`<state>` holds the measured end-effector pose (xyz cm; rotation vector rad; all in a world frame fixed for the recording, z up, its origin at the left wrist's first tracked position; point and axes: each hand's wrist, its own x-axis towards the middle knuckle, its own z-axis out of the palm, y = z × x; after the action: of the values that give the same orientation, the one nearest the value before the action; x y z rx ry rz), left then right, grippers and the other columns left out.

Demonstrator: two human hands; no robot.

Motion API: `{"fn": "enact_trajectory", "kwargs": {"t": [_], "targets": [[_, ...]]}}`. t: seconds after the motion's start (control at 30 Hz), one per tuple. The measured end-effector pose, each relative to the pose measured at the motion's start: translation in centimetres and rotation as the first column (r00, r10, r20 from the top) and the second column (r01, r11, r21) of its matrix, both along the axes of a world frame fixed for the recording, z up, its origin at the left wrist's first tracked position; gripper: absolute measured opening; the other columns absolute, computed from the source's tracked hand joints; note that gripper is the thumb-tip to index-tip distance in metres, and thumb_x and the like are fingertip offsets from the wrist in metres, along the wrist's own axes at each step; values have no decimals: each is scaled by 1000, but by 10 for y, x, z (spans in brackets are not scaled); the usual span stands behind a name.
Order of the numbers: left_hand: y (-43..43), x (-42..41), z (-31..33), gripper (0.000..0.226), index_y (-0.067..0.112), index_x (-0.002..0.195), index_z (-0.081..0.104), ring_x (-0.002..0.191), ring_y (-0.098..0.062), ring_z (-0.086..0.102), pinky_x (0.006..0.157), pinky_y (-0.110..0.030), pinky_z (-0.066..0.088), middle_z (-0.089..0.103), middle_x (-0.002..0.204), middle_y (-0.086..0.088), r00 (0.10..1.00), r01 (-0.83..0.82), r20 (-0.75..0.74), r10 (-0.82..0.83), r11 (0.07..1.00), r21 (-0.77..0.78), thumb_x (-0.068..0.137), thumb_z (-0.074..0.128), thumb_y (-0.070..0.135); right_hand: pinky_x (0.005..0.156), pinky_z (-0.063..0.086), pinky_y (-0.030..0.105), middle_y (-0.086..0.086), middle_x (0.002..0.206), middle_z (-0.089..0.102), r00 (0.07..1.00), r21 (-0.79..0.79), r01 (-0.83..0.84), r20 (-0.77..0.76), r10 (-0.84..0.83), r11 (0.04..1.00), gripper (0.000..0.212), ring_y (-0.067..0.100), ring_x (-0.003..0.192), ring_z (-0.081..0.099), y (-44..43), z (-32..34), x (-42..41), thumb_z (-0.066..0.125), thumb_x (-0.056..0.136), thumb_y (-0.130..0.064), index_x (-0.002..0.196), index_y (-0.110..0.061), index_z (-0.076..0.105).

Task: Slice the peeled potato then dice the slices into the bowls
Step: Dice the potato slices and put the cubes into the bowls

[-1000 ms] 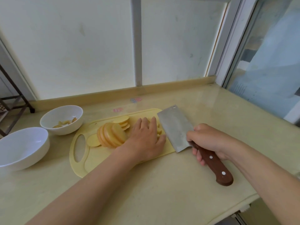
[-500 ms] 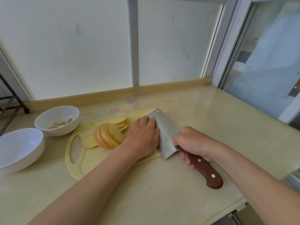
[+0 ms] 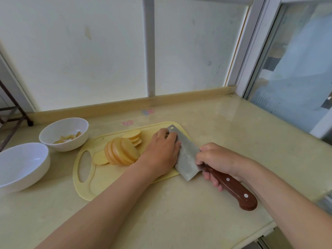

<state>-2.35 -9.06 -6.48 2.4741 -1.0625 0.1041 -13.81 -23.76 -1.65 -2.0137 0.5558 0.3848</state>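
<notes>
The potato slices point(image 3: 122, 154) lean in a fanned stack mid cutting board point(image 3: 93, 186), with a few more lying flat behind. The right hand point(image 3: 218, 159) has its fingers wrapped tight round the cleaver point(image 3: 186, 159) at the handle's front. The left hand point(image 3: 161, 153) lies palm down beside the blade, fingers gently bent (whether they hold anything beneath cannot be told). The slices are probably firm, wet and slippery, so they are best pinned from above with fingertips tucked. 2 bowls point(image 3: 71, 146) wait on the bench point(image 3: 179, 221).
</notes>
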Motion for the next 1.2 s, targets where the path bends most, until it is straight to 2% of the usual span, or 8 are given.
{"fn": "enact_trajectory", "kwargs": {"t": [0.13, 0.27, 0.47, 0.63, 0.77, 0.87, 1.07, 1.2], "targets": [[1, 2, 1, 32, 13, 124, 55, 117, -23, 45, 101, -26, 33, 47, 127, -5, 999, 49, 14, -49, 997, -57, 103, 39, 32, 43, 44, 26, 11, 58, 53, 1000, 16, -10, 1, 10, 1000, 6, 23, 38, 46, -2, -1, 0, 49, 91, -10, 85, -7, 48], [2, 6, 0, 26, 13, 116, 60, 108, -25, 49, 97, -33, 40, 51, 118, -5, 996, 90, 18, -89, 988, -124, 99, 50, 29, 43, 44, 27, 10, 56, 53, 1000, 29, -12, 11, 12, 1000, 7, 22, 38, 46, -2, -1, 0, 49, 91, -10, 85, -7, 48], [3, 6, -1, 16, 12, 101, 67, 94, -27, 52, 86, -36, 44, 56, 103, -5, 996, 77, 60, -65, 972, -222, 93, 59, 23, 42, 43, 25, 11, 57, 53, 1000, 50, -19, 15, 19, 999, 6, 22, 37, 45, -4, -1, -1, 50, 92, -11, 88, -7, 50], [5, 6, -2, 12, 12, 95, 68, 90, -25, 52, 81, -35, 45, 58, 98, -4, 997, 63, 63, -47, 960, -273, 91, 61, 21, 41, 43, 25, 11, 58, 53, 999, 65, -38, -1, 38, 997, 5, 22, 37, 46, -6, -2, -1, 50, 93, -10, 90, -7, 50], [4, 5, 3, 13, 10, 90, 67, 89, -26, 52, 79, -36, 46, 58, 95, -4, 997, 62, 63, -47, 961, -269, 91, 60, 20, 40, 42, 24, 11, 59, 51, 998, 88, -57, -5, 58, 995, 3, 21, 37, 45, -9, 0, -2, 50, 94, -10, 91, -8, 50], [2, 5, 9, 15, 10, 87, 67, 87, -25, 52, 76, -32, 43, 57, 93, -4, 997, 62, 67, -46, 965, -254, 91, 58, 21, 39, 42, 23, 11, 59, 51, 998, 121, -55, 1, 55, 991, 6, 20, 37, 44, -13, 3, -3, 52, 95, -10, 90, -7, 50], [-7, 11, 37, 14, 15, 92, 69, 86, -19, 52, 75, -28, 42, 56, 94, 0, 996, 82, 54, -75, 987, -136, 92, 57, 24, 37, 42, 23, 9, 57, 50, 998, 164, -59, 23, 56, 985, 14, 17, 35, 43, -21, 14, -1, 52, 95, -12, 82, -8, 50], [-7, 17, 61, 14, 16, 90, 68, 82, -18, 54, 74, -30, 45, 56, 90, 0, 992, 95, 92, -85, 990, -108, 91, 56, 23, 35, 40, 22, 8, 57, 49, 996, 187, -71, 70, 59, 980, 20, 16, 34, 42, -17, 33, 5, 51, 95, -13, 76, -8, 51]]}}
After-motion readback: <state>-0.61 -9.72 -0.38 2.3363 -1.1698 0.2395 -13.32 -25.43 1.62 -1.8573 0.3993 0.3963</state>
